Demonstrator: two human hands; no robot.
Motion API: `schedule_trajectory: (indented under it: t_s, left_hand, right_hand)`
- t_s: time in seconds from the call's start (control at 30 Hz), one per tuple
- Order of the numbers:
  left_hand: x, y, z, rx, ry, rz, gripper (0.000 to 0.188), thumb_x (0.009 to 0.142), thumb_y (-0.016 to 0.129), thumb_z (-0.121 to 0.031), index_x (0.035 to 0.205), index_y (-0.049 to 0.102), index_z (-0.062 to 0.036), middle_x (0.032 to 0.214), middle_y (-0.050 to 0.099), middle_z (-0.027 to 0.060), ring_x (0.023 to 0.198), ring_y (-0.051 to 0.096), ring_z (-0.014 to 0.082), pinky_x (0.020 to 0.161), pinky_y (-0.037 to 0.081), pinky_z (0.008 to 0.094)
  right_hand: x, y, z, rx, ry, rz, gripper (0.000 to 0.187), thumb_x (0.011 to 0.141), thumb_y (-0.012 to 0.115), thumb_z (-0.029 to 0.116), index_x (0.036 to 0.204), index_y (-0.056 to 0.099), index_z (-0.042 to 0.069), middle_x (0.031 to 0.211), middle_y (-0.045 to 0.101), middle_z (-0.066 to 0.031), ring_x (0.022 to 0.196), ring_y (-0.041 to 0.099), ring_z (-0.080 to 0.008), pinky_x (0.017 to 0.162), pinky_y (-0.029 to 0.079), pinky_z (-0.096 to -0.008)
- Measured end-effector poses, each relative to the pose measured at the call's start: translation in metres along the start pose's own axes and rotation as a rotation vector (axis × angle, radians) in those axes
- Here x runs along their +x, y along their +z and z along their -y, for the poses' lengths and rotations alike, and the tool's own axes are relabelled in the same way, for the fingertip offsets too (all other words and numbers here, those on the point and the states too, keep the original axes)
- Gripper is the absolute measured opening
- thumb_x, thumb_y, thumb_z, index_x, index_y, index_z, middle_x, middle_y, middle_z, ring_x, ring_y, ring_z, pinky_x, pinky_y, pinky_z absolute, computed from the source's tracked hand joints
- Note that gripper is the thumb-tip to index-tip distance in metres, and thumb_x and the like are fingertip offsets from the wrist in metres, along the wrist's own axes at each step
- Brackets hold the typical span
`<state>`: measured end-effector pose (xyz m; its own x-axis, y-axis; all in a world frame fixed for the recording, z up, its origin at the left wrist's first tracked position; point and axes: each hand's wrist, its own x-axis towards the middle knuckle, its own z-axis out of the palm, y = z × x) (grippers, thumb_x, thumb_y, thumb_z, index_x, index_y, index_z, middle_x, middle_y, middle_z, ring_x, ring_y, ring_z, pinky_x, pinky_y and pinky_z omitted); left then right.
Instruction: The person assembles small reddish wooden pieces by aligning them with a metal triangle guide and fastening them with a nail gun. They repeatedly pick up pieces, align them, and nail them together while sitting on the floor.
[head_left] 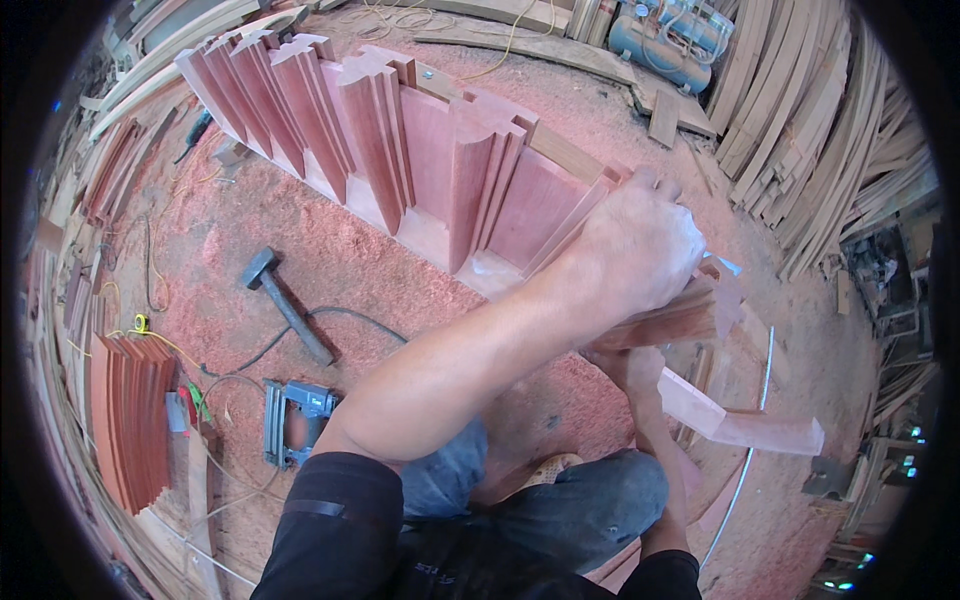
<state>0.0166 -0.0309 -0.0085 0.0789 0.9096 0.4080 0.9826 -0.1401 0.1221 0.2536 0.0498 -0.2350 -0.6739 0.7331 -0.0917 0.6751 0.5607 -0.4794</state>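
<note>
A long pinkish-red wooden frame with several profiled upright pieces runs diagonally from the upper left towards my hands. My left arm reaches across to its right end, where my left hand is closed with the fingers curled by the last upright. What those fingers hold is hidden by the back of the hand. Below it, my right hand is closed around the underside of a reddish-brown wooden piece; its fingertips are hidden. Pale pink wooden strips lie just right of that hand.
A hammer and a blue nail gun with a hose lie on the sawdust-covered floor at left. Farther left stands a stack of reddish boards. A blue air compressor and piled planks line the far right.
</note>
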Motion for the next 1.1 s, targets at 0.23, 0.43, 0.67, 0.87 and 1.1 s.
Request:
schedule_trajectory:
  t_s: [0.23,0.43,0.67,0.87,1.1]
  left_hand:
    - [-0.008,-0.018,0.009,-0.107,0.063,-0.222,0.036,0.092,0.079,-0.039,0.104,0.080,-0.0048,0.114,0.078,0.0137,0.113,0.071,0.0338,0.101,0.054,0.0480]
    - [-0.052,-0.073,0.052,-0.310,-0.095,-0.181,0.037,0.096,0.083,-0.022,0.124,0.076,0.0023,0.127,0.076,0.0178,0.115,0.074,0.0367,0.103,0.057,0.0412]
    - [-0.268,-0.014,0.131,-0.112,-0.689,-0.624,0.039,0.109,0.066,-0.011,0.144,0.065,0.0064,0.151,0.065,0.0192,0.141,0.061,0.0327,0.117,0.049,0.0423]
    - [-0.517,0.103,0.089,-0.023,-1.321,-0.046,0.053,0.101,0.075,-0.033,0.134,0.067,0.0077,0.125,0.074,0.0316,0.117,0.071,0.0485,0.106,0.055,0.0549]
    - [-0.577,0.135,0.023,0.121,-1.548,0.038,0.065,0.102,0.070,-0.042,0.153,0.057,-0.0043,0.149,0.062,0.0308,0.134,0.062,0.0499,0.116,0.048,0.0582]
  right_hand:
    - [0.001,0.007,-0.003,-0.044,-0.177,-0.241,0.069,0.065,0.101,0.057,0.118,0.082,0.017,0.106,0.083,-0.0103,0.096,0.080,-0.0364,0.085,0.063,-0.0508]
    - [-0.004,0.001,0.005,-0.068,0.134,-0.061,0.070,0.065,0.092,0.074,0.104,0.088,0.015,0.091,0.084,-0.0119,0.090,0.082,-0.0325,0.083,0.065,-0.0462]
    - [-0.002,-0.005,0.011,-0.022,0.139,-0.005,0.064,0.070,0.088,0.073,0.098,0.087,0.016,0.094,0.085,-0.0092,0.089,0.082,-0.0303,0.083,0.065,-0.0440]
    - [-0.009,-0.013,0.013,0.029,0.170,0.041,0.052,0.070,0.094,0.057,0.094,0.085,0.012,0.092,0.084,-0.0103,0.089,0.082,-0.0317,0.084,0.064,-0.0446]
    - [-0.012,0.008,0.015,0.053,0.042,-0.093,0.053,0.069,0.099,0.045,0.104,0.084,0.008,0.102,0.084,-0.0150,0.097,0.080,-0.0384,0.086,0.063,-0.0497]
